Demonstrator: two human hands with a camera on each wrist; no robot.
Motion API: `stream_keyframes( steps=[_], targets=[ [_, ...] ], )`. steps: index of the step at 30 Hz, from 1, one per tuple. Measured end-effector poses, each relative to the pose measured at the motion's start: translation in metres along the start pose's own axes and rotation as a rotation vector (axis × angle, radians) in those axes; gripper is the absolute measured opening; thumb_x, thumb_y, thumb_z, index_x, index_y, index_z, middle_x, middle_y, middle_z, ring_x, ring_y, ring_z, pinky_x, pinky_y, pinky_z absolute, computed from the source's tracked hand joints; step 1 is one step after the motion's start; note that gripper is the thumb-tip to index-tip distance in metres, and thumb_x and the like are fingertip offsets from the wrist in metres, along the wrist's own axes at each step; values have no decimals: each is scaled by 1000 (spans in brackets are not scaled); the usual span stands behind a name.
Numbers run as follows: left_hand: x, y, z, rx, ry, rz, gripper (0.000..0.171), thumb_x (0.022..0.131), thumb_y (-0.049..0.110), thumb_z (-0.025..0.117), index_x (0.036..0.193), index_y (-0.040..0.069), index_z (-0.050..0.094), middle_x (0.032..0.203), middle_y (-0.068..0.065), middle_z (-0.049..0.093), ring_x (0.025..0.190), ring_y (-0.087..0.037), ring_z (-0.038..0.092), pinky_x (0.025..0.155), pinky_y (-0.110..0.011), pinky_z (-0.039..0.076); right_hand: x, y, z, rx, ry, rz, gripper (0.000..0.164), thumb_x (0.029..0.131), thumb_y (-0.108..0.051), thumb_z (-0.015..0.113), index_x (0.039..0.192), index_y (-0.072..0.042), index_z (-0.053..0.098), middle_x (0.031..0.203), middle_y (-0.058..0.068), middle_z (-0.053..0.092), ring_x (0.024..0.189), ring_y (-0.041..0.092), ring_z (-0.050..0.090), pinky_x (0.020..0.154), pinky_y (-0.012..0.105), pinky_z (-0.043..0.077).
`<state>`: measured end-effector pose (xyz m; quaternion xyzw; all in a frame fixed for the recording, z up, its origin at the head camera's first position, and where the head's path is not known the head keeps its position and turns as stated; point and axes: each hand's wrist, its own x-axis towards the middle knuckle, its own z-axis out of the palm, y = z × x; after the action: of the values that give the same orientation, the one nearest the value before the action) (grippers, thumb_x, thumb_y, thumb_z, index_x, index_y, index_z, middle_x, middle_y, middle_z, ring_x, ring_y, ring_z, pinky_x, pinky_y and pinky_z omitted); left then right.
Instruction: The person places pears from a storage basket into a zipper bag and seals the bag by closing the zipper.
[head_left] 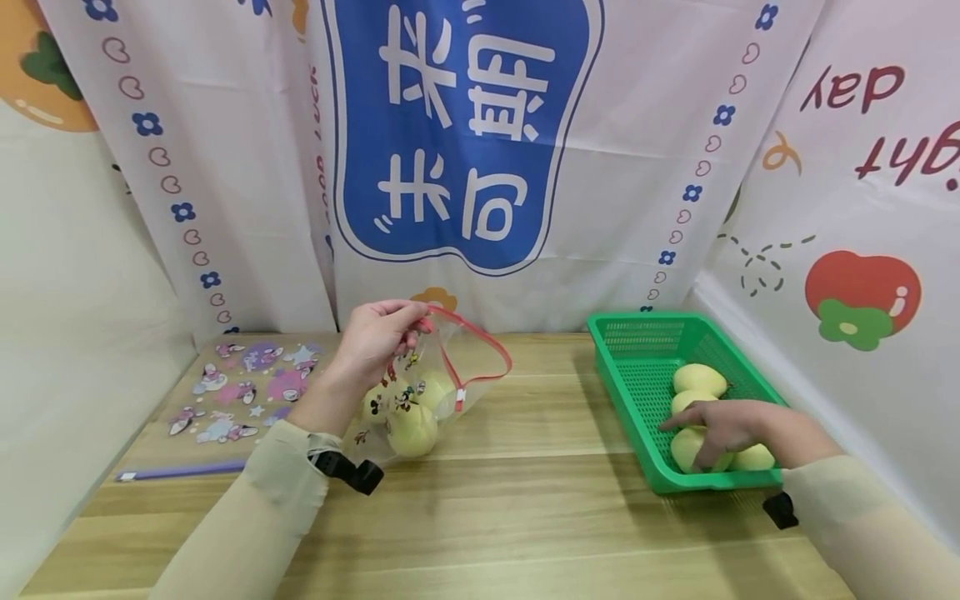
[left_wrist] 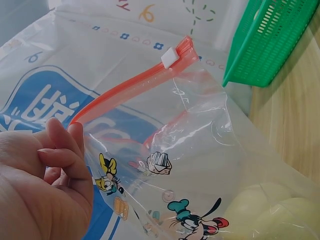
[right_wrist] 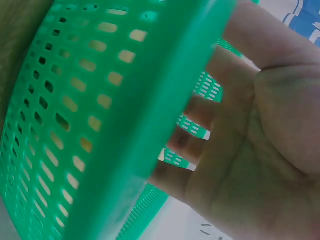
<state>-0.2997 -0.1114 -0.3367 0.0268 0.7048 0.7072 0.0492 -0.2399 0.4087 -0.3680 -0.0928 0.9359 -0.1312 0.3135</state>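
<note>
At the red zip edge of a clear cartoon-printed zip bag (head_left: 442, 375), my left hand (head_left: 378, 333) pinches the rim, and the mouth of the bag gapes to the right. Several pale yellow pears (head_left: 412, 429) lie inside the bag, low against the table. In the left wrist view the red zip strip (left_wrist: 125, 95) runs from my fingertips to a white slider. My right hand (head_left: 731, 425) reaches over the near end of a green basket (head_left: 652, 467), fingers spread above the pears (head_left: 699, 379) in it. The basket's rim hides its fingertips in the right wrist view.
A flat clear bag (head_left: 255, 387) with pink and purple prints and a purple zip strip (head_left: 183, 471) lies on the left of the wooden table (head_left: 480, 533). Printed cloth (head_left: 630, 208) hangs behind the table and along its sides.
</note>
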Motion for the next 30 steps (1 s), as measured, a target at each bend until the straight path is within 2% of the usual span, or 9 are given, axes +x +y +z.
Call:
stream_keyframes(
  steps=[3,6,10,14,21,26,30],
  targets=[
    [0,0,0,5,2,2,37,111,21,66,134,-7,71,79,6,77,59,-3,55,52,-14,43,0,0,2,-26,1,34,71,81,-9,86,148,-28,70,165,32,43,131,41,49,105,57,51],
    [-1,0,0,3,4,2,36,111,21,66,133,-7,72,79,6,77,59,-3,56,52,-15,44,0,2,3,-49,12,51,71,80,-5,83,145,-29,72,159,32,49,123,39,51,98,53,51],
    [0,-1,0,-13,1,1,33,111,19,65,132,-6,72,79,5,77,58,-3,56,52,-15,44,0,3,5,-42,29,43,71,78,2,82,142,-29,75,155,29,56,121,38,51,95,49,51],
    [0,-3,0,-26,-6,7,31,112,18,64,130,-5,73,79,5,77,58,-2,56,51,-14,43,0,2,5,-31,34,20,69,77,5,82,139,-26,77,153,27,60,126,38,53,98,50,51],
    [0,-4,-1,-22,-6,8,31,112,19,65,130,-5,73,80,5,77,58,-2,56,51,-15,44,1,2,4,-40,46,3,69,78,1,85,141,-23,75,146,21,64,115,34,54,92,46,52],
    [0,-3,-2,-19,-3,5,32,111,20,65,130,-5,73,79,5,77,58,-2,56,51,-14,43,2,3,2,-37,101,-51,66,80,-6,88,143,-19,73,145,18,66,112,30,57,91,43,53],
    [-1,-1,-2,-19,-4,2,33,112,21,65,131,-5,73,79,5,76,57,-2,56,51,-15,43,2,5,-1,-21,172,-139,64,85,-15,90,145,-16,71,150,22,63,122,39,63,92,48,57]
  ],
)
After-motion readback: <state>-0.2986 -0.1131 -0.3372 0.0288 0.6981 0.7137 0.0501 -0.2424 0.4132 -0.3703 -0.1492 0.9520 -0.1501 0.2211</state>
